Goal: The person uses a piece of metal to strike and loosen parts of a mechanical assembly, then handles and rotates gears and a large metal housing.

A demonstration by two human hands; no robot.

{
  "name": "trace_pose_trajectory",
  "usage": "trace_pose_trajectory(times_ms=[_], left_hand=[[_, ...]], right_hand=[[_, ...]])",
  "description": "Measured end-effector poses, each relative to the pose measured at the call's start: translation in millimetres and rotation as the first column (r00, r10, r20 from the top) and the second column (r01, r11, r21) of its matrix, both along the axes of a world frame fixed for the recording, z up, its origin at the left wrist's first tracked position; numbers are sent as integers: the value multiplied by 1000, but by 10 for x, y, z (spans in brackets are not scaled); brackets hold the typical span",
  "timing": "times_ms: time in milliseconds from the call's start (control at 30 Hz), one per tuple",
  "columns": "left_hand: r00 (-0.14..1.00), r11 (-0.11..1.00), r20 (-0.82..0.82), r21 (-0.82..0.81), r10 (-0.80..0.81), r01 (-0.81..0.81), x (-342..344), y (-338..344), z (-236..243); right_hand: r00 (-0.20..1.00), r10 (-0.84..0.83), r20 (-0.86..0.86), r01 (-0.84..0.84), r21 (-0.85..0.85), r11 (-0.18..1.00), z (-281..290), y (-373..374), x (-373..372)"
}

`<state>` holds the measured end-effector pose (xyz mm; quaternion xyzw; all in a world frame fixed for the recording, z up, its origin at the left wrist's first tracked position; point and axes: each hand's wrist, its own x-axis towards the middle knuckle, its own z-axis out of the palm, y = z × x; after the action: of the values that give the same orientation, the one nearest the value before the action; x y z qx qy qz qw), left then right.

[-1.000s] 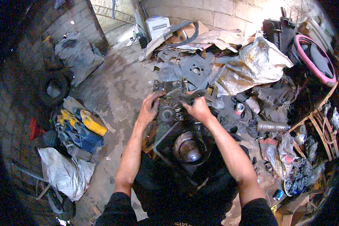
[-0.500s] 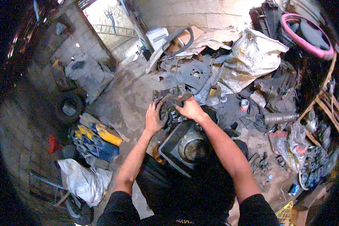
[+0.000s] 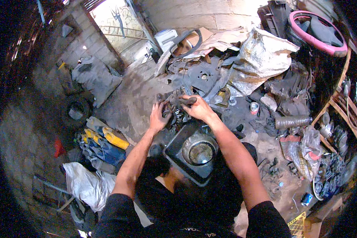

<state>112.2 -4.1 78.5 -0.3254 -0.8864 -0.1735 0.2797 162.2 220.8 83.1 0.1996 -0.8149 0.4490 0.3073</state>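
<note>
Both hands work close together at the centre, over a dark, greasy metal part (image 3: 177,115) with several bright ribbed or coiled pieces. My left hand (image 3: 158,118) curls around this part's left side, its fingertips blackened. In my right hand (image 3: 198,109) is a dark tool with a rounded handle (image 3: 189,100); it points left towards the part, and its working end is too dark to make out. Nearer to me, between my legs, sits a black square housing (image 3: 173,146) with a round metal ring (image 3: 200,152) on top.
Beyond the hands lie a grey metal plate (image 3: 202,75), cardboard and a pale sack (image 3: 261,59). A can (image 3: 254,107), a plastic bottle (image 3: 293,121) and scrap are on the right. Yellow-and-blue items (image 3: 113,139), a white sack (image 3: 87,184) and a tyre (image 3: 76,111) stand left.
The view has shifted slightly, and more of the black housing's ring shows. Both hands stay at the metal part; the right hand's tool handle now shows more plainly.
</note>
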Motion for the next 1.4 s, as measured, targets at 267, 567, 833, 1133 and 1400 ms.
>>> trace_pose_trajectory(times_ms=[267,567,833,1133,1400], left_hand=[[998,999,-24,20,50,-50,35,-36,-19],[1000,997,2,67,27,-27,73,-15,136],[997,975,68,220,-39,23,5,-173,-28],[996,985,84,169,16,-30,-5,-176,21],[992,986,119,165,-38,18,-18,-154,55]], right_hand=[[995,39,92,-51,127,991,88,-26,182],[999,-28,-30,32,153,988,147,-43,315],[991,-98,86,83,167,982,283,-83,798],[986,-148,72,128,228,965,499,-245,604],[975,-212,64,209,61,976,-5,-451,496]])
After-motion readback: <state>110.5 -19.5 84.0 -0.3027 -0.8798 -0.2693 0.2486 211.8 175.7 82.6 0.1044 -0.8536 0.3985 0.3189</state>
